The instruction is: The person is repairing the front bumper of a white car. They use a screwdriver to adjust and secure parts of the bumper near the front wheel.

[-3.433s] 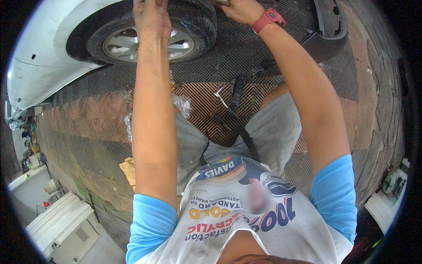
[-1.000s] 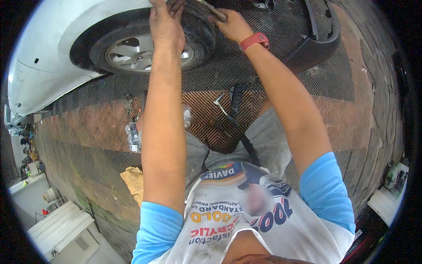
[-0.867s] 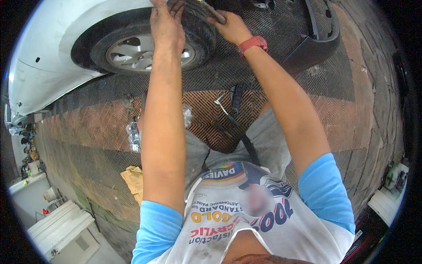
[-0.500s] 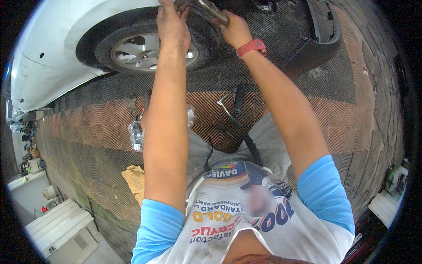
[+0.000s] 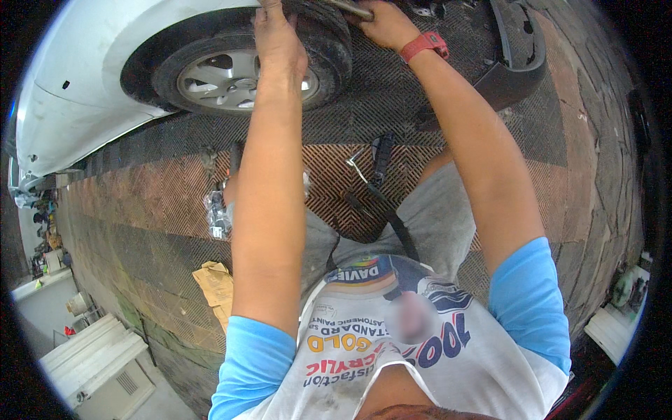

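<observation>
Gripping a metal bar (image 5: 351,8) at top ctr. of frame, the R hand (image 5: 387,25) has its fingers curled closely round the near end; the other end runs out past the top edge, so full length n/a. L hand (image 5: 278,43), also top ctr., is raised before the wheel (image 5: 231,73), fingertips near the lip of the white body panel (image 5: 77,94). Its fingers look part bent, but tips are partly cut off: can't tell whether it holds bar, lip or nothing.

Handling (judged): bar prob. stiff & rather heavy for its bulk, not fragile; dull surface may be slick if oily. Best hold = full fist on the bare shank near the end, as R hand has it, w/ a 2nd grip farther along for control. Panel lip looks thin, prob. stiff but easily dented or sharp; flat fingers suit it better than a hard pinch.

Surroundings: black plastic trim (image 5: 490,87), upper right, prob. light & somewhat springy, best taken by its thick outer edge. On the ribbed mat (image 5: 161,189), silver bent tool (image 5: 358,170) ctr., clear plastic packets (image 5: 217,217) left of ctr. & brown paper (image 5: 212,283) lower left, soft, easily torn.
</observation>
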The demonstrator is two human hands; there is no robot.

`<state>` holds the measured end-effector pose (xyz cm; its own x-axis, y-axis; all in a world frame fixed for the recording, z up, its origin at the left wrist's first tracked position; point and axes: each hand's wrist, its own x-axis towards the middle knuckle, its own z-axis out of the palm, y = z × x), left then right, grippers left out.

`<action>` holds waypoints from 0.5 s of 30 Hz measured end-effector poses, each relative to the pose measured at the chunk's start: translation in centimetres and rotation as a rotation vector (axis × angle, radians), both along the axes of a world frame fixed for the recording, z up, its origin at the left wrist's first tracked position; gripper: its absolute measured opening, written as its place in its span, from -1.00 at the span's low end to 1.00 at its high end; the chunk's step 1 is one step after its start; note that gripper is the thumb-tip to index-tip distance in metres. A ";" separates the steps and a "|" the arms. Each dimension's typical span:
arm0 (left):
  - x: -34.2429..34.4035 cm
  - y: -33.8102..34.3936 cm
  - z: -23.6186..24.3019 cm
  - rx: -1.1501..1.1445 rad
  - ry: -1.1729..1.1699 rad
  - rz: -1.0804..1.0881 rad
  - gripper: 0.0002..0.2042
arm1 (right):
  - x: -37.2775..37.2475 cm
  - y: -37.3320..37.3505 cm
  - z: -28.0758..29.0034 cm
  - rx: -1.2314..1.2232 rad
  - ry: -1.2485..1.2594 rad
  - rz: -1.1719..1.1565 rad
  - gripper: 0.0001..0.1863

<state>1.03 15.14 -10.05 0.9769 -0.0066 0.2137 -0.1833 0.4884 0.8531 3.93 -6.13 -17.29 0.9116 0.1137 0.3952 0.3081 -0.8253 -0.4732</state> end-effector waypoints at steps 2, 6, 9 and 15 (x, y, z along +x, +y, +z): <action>0.0 0.6 0.4 0.058 0.002 0.008 -0.26 | -0.4 0.5 0.9 -0.009 -0.058 -0.026 -0.57; 0.1 0.9 0.4 0.061 -0.003 -0.044 -0.27 | -2.0 1.6 1.6 0.032 -0.265 -0.108 -0.53; -0.2 0.7 0.4 0.064 -0.005 -0.051 -0.28 | -2.1 1.8 2.0 -0.038 -0.273 -0.177 -0.53; -0.1 0.2 0.1 0.038 -0.032 -0.020 -0.29 | -3.1 1.0 3.5 -0.036 -0.083 -0.047 -0.55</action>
